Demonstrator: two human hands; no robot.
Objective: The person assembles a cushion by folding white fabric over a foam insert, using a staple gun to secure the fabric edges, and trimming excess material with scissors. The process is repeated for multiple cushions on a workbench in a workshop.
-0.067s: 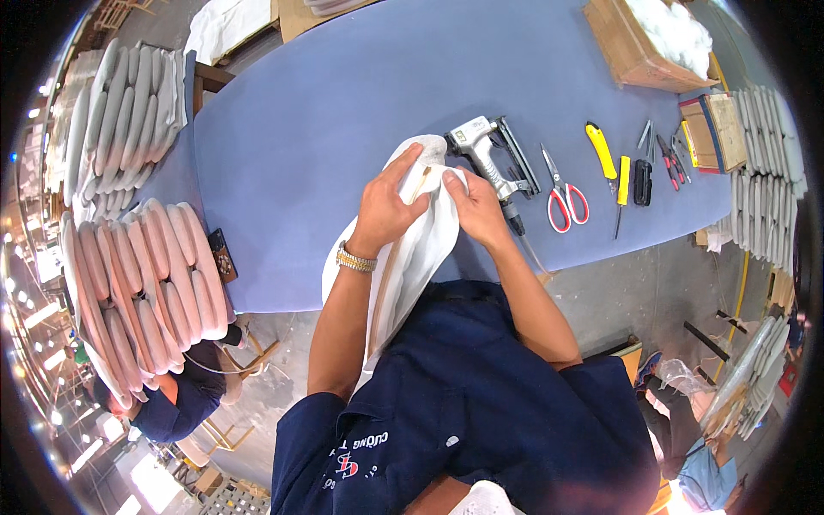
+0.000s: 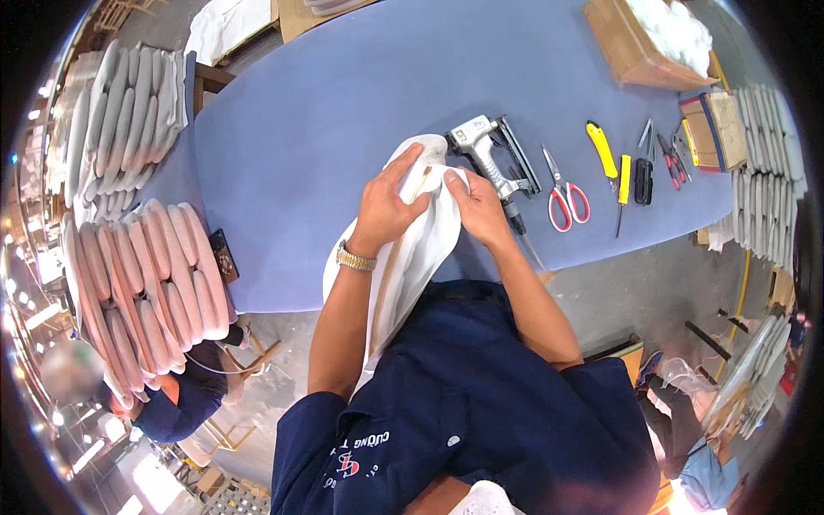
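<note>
A long white fabric-covered padded piece [image 2: 410,257] stands between my hands, its far end rounded and its near end down by my waist. A narrow brown strip shows along its open middle. My left hand [image 2: 388,206] grips the left side near the top, fingers stretched along the cloth and the thumb over the middle. My right hand [image 2: 477,206] pinches the fabric edge on the right, thumb on top. Just beyond my right hand, a silver staple gun [image 2: 485,154] lies on its side with its hose leading toward the table's near edge.
Right of the staple gun lie red-handled scissors [image 2: 562,193], a yellow utility knife [image 2: 602,150], a yellow-handled screwdriver [image 2: 623,184] and pliers [image 2: 669,161]. A carton of white stuffing [image 2: 631,47] stands far right. Pink padded pieces [image 2: 154,292] and grey ones [image 2: 129,112] pile up left. Other people are nearby.
</note>
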